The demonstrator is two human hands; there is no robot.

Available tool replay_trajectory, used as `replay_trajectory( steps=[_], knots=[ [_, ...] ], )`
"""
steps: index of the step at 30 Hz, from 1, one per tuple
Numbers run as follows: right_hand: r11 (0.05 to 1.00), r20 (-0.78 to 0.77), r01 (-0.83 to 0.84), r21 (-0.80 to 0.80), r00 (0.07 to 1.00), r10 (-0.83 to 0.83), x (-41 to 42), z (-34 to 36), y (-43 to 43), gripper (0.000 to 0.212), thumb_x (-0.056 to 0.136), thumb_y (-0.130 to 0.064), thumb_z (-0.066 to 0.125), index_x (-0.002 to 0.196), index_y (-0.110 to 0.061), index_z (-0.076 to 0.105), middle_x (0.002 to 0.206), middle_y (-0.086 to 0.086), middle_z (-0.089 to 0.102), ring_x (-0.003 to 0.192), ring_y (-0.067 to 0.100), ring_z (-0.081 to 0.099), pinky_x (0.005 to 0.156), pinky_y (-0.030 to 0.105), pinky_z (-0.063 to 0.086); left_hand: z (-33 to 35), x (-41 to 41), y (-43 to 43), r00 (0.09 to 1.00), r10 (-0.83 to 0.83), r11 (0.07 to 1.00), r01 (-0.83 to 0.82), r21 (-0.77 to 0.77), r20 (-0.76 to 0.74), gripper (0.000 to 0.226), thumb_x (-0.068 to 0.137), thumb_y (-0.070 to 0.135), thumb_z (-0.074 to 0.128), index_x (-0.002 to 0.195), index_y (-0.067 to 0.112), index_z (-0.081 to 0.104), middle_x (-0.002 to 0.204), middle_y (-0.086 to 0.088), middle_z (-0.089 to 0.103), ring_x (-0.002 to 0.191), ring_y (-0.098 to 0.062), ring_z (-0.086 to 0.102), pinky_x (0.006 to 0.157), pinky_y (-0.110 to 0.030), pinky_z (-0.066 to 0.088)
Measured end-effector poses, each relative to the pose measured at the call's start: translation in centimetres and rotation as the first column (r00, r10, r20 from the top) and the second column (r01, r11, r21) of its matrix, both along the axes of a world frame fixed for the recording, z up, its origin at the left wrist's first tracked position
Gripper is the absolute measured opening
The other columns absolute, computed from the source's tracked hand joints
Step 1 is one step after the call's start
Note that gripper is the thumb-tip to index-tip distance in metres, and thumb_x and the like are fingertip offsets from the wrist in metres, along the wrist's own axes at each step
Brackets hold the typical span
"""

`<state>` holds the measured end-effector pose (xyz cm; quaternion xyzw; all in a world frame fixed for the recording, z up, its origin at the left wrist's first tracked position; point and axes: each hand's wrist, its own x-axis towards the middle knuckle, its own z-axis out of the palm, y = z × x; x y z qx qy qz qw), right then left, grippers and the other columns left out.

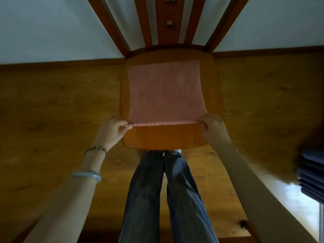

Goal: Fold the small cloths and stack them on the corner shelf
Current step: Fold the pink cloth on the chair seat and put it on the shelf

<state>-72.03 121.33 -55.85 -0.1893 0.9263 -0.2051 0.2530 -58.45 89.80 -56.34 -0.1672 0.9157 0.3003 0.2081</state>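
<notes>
A pink cloth (164,92) lies spread flat and square on the orange-brown seat of a wooden chair (168,137) straight ahead. My left hand (112,130) pinches the cloth's near left corner. My right hand (213,127) pinches its near right corner. The near edge of the cloth is stretched straight between the two hands, slightly lifted off the seat. The corner shelf is not in view.
The chair's slatted backrest (168,20) rises against a pale wall. Wooden floor (52,106) surrounds the chair. My legs in dark jeans (166,199) stand just before the seat. A stack of dark blue folded items (312,174) sits at the right edge.
</notes>
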Motion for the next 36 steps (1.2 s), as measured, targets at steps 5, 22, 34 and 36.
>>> replay_trajectory(
  steps=[5,22,34,36],
  knots=[
    [0.979,0.310,-0.062,0.195,0.951,-0.001,4.5,-2.7,1.9,0.032,0.093,0.000,0.048,0.117,-0.008,0.067,0.115,0.013,0.066,0.104,0.030,0.062,0.077,0.022,0.035,-3.2,4.3,2.0,0.970,-0.032,0.997,0.016,0.069,0.241,0.027,0.089,0.032,0.065,0.066,0.017,0.064,0.051,0.009,0.046,0.042,-0.008,0.037,0.039,-0.018,0.024],
    [0.733,0.260,0.652,-0.195,0.754,-0.602,-7.4,-6.5,-5.2,0.030,0.084,0.001,0.052,0.104,-0.011,0.070,0.088,-0.004,0.065,0.079,0.004,0.058,0.056,0.002,0.042,-7.0,-6.6,-1.1,0.602,0.794,0.524,-0.747,0.410,0.083,0.013,0.084,0.012,0.072,0.076,0.016,0.063,0.074,-0.001,0.064,0.065,-0.001,0.065,0.062,-0.016,0.053],
    [0.903,-0.128,0.425,-0.069,0.894,-0.430,-9.4,-10.2,-7.7,0.034,0.089,-0.011,0.049,0.122,-0.007,0.055,0.135,0.014,0.047,0.127,0.028,0.042,0.109,0.043,0.035,-11.4,-8.1,-1.1,0.793,0.578,0.800,-0.597,-0.059,-0.191,0.054,0.090,0.047,0.058,0.124,0.005,0.053,0.119,-0.009,0.058,0.103,-0.016,0.057,0.085,-0.018,0.047],
    [0.975,-0.233,0.201,0.090,0.956,-0.176,-7.9,-10.7,-8.1,0.041,0.092,-0.023,0.044,0.129,-0.008,0.048,0.152,0.023,0.026,0.140,0.041,0.023,0.114,0.055,0.014,-11.5,-8.0,0.5,0.926,0.318,0.898,-0.363,-0.250,-0.202,0.064,0.095,0.053,0.041,0.140,0.008,0.037,0.140,-0.017,0.043,0.128,-0.030,0.044,0.104,-0.040,0.040]
  ],
)
